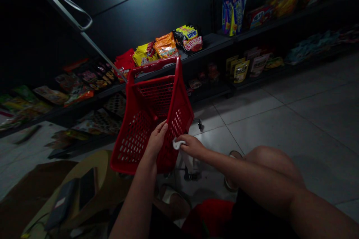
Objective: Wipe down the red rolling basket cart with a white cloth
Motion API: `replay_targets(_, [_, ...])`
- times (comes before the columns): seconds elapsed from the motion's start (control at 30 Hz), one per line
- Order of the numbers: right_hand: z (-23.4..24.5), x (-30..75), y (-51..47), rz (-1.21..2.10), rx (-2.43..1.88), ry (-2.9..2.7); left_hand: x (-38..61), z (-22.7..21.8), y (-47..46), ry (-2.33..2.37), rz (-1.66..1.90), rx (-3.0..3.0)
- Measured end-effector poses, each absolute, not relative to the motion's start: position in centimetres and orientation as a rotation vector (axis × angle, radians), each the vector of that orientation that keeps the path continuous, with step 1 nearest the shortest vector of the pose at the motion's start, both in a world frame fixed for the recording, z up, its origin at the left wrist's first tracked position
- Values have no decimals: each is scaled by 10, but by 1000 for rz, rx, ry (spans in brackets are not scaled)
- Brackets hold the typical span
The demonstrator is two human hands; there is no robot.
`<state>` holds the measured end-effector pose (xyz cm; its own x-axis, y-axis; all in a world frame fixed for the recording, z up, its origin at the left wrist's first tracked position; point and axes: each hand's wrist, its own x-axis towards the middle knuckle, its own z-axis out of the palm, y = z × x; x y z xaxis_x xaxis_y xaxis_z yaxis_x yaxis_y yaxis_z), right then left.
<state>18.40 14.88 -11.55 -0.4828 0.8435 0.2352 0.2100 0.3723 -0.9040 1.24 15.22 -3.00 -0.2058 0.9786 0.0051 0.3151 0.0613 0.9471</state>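
A red plastic shopping basket with perforated walls stands tilted in front of me, its handle raised. My left hand grips the near side of the basket, with the fingers curled over its wall. My right hand presses a small white cloth against the basket's outer wall. Part of the cloth sticks out from under the fingers. The basket's lower corner hangs above the floor, and its inside is only partly visible through the holes.
Dark shelves loaded with bright snack packets run along the back. A grey metal rod with a loop handle crosses the upper left. A tan bag lies lower left, and a wheeled stand base sits below my hands on the tiled floor.
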Motion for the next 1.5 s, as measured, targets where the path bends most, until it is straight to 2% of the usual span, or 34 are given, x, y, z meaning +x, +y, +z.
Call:
replay_targets(0.17, [-128, 185, 155, 1054, -1031, -1769, 13, -30, 152, 1587, 1173, 1300])
replay_targets(0.43, [-100, 185, 140, 818, -1052, -2244, 13, -31, 152, 1615, 1163, 1307])
replay_targets(0.67, [-120, 195, 134, 1037, -1080, -2320, 16, -24, 147, 1641, 1145, 1271])
replay_targets(0.9, [-127, 184, 134, 994, -907, -1893, 13, -30, 149, 1610, 1156, 1302])
replay_targets(1.1, [-152, 178, 114, 1262, -999, -2335, 14, -26, 147, 1663, 1130, 1300])
replay_targets(1.33, [-133, 182, 132, 1057, -1008, -1899, 13, -28, 145, 1651, 1145, 1286])
replay_targets(1.5, [-126, 182, 131, 1060, -999, -2042, 12, -29, 147, 1669, 1149, 1307])
